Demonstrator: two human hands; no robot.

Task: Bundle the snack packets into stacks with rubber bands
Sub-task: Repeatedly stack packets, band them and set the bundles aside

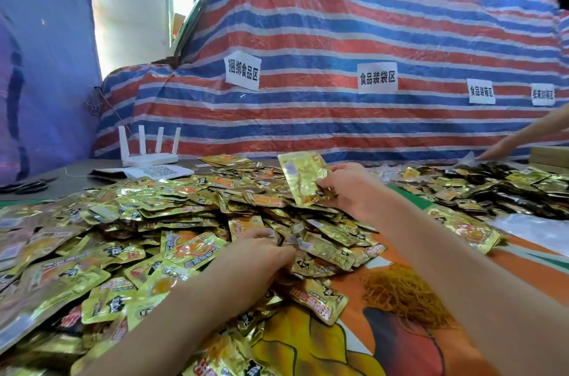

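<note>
Head view: gold packet (303, 178) in right hand (351, 187), left hand (261, 258) on pile (123, 237)

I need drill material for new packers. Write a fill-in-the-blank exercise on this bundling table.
1. The right hand holds one packet whose foil is ____ in colour.
2. That packet is lifted ____ the pile of packets.
3. The tangle of rubber bands lies to the ____ of the left hand.
4. The white router at the back has ____ antennas.
Missing words: gold; above; right; four.
</note>
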